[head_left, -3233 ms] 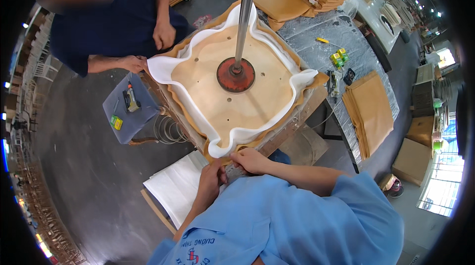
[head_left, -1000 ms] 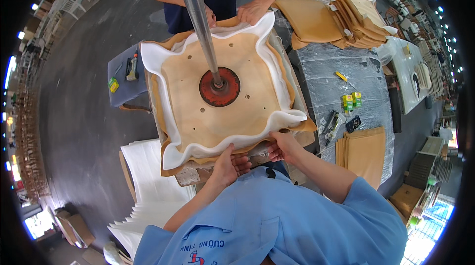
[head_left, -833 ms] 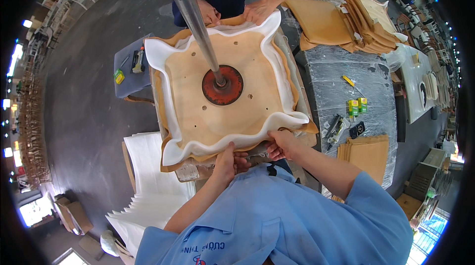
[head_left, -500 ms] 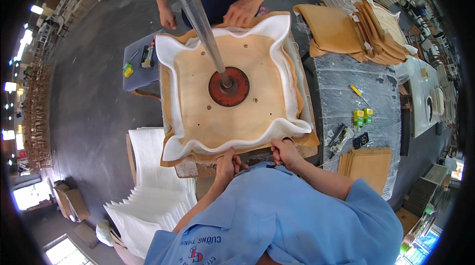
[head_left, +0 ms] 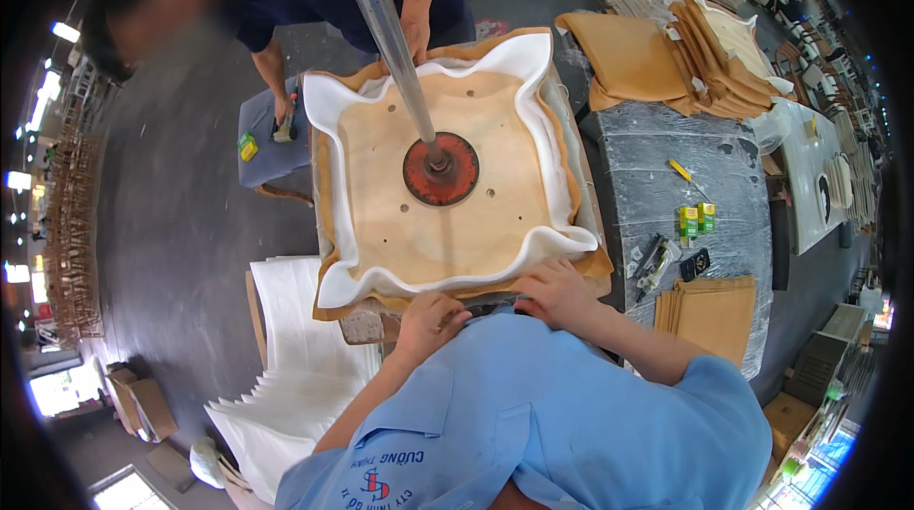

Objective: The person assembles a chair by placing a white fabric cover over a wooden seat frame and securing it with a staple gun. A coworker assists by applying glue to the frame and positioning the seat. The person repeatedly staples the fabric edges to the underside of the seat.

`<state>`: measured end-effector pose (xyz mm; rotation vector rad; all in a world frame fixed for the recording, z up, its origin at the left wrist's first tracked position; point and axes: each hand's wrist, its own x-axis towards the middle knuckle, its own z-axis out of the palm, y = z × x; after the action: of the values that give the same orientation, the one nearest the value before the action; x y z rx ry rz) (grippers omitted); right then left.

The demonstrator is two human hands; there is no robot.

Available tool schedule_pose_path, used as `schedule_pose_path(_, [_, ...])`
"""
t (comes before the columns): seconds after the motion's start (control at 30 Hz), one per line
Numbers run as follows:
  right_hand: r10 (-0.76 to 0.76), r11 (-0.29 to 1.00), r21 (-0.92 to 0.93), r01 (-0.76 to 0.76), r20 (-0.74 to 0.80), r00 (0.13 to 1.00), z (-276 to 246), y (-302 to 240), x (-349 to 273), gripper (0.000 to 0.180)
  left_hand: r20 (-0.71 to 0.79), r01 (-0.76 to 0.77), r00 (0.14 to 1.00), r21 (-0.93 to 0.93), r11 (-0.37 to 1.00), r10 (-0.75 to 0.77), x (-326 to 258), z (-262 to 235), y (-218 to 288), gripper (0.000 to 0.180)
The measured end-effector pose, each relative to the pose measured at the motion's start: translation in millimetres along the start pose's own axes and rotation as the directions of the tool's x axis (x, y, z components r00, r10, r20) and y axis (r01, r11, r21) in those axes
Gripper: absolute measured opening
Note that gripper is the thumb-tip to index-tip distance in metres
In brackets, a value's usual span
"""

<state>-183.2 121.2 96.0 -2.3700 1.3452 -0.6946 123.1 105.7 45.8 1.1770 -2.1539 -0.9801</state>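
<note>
A wooden seat panel (head_left: 419, 243) lies with white foam (head_left: 495, 272) curling up around its edges. Beneath the foam, a tan leather-like cover (head_left: 606, 263) sticks out on all sides. A metal rod (head_left: 381, 24) with a round red disc (head_left: 457, 150) at its foot stands on the panel's middle. My left hand (head_left: 430, 321) is closed at the cover's near edge, fingers curled. To its right, my right hand (head_left: 560, 293) has its fingers bent over the same edge; the fingertips of both are partly hidden.
Across the seat, a co-worker's hand (head_left: 284, 112) holds a staple gun (head_left: 284, 132) over a blue-grey stool (head_left: 271, 167); the other hand (head_left: 415, 34) touches the far edge. On the right, a plastic-wrapped table (head_left: 647, 167) bears tools and small boxes. White foam sheets (head_left: 276, 415) stand lower left.
The co-worker has leaned left and reached down to the staple gun. My hands have shifted along the near edge, the backs of both now turned further up.
</note>
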Motion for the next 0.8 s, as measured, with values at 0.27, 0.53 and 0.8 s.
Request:
schedule_pose_path(0.27, [0.042, 0.989, -0.146, -0.016, 0.176, 0.983, 55, 13, 13, 0.012, 0.226, -0.238, 0.963, 0.444, 0.864, 0.149, 50, -19, -3, 0.023])
schedule_pose_path(0.53, [0.106, 0.994, -0.030, -0.102, 0.194, 0.975, 59, 16, 7, 0.012, 0.387, -0.401, 0.889, 0.404, 0.822, 0.243, 48, -24, -37, 0.023])
schedule_pose_path(0.8, [0.230, 0.959, -0.244, -0.144, 0.372, 0.899, -4, 36, -5, 0.017, 0.436, -0.448, 0.871, 0.519, 0.728, 0.225, 27, -100, -61, 0.024])
